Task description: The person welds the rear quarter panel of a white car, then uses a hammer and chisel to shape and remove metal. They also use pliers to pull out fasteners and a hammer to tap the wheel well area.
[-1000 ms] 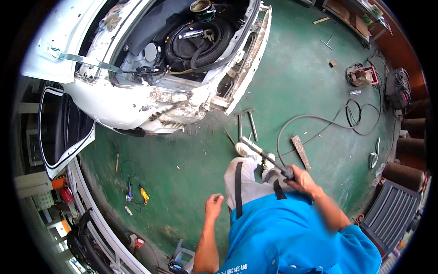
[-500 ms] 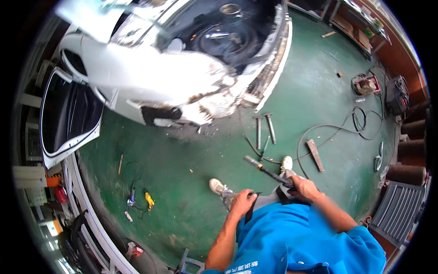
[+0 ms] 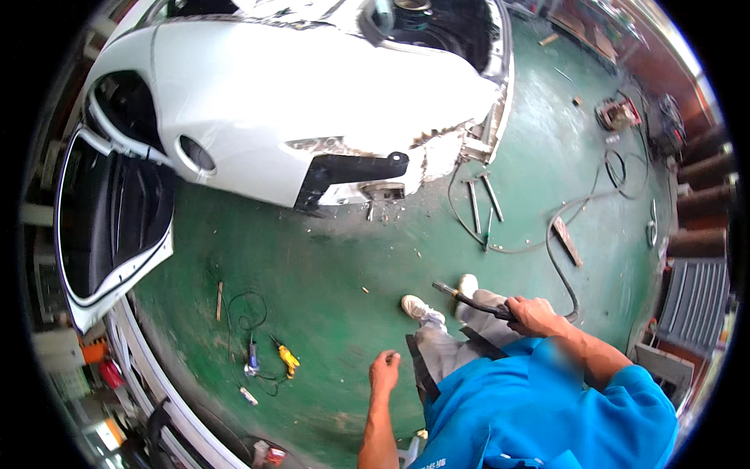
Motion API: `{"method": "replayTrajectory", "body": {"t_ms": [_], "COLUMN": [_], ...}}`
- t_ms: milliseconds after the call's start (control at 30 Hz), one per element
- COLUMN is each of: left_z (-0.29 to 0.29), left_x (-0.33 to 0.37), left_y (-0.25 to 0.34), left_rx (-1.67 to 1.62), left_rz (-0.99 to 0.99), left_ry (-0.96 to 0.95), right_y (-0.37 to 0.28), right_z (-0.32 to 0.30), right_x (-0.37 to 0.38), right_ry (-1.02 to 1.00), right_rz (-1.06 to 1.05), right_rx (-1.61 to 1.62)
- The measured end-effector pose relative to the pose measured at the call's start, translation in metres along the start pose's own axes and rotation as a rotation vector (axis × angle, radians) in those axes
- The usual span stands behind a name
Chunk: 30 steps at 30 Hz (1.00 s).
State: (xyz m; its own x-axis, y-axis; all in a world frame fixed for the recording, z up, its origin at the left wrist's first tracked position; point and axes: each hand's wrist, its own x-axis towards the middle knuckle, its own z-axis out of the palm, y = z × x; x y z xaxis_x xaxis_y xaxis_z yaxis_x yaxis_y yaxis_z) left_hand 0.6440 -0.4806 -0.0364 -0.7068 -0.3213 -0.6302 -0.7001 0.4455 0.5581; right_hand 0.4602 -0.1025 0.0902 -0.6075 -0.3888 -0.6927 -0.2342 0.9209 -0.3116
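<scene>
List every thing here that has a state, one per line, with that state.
Right hand: closed around the black torch with hose.
Left hand: empty, fingers loosely curled, touching nothing.
White car body: rear corner stripped, bare edge exposed.
White car door: swung open.
Grey hose: lying in curves on the green floor.
Yellow-handled tool: lying flat, untouched.

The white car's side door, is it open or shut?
Open. The white car door swings out from the white car body, showing its dark inside.

car [image 3: 312,102]: top cut off | torch [image 3: 476,301] grip: hidden in right hand [image 3: 535,315]
</scene>
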Motion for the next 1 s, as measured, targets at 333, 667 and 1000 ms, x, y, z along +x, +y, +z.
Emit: {"method": "replayTrajectory", "body": {"t_ms": [333,667,1000], "left_z": [-0.052,-0.1,-0.185], "left_x": [0.02,0.136,0.272], "left_y": [-0.006,0.042,0.009], "left_rx": [-0.026,0.248,0.488], "left_rz": [0.11,0.415,0.514], "left_ry": [-0.074,-0.382,-0.624], "right_y": [0.031,0.008,-0.282], "right_z": [0.106,0.021,0.158], "right_x": [0.121,-0.058,-0.15], "right_ry": [0.157,0.453,0.651], "right_rz": [0.151,0.535,1.1], "right_rx": [0.313,0.281,0.333]}}
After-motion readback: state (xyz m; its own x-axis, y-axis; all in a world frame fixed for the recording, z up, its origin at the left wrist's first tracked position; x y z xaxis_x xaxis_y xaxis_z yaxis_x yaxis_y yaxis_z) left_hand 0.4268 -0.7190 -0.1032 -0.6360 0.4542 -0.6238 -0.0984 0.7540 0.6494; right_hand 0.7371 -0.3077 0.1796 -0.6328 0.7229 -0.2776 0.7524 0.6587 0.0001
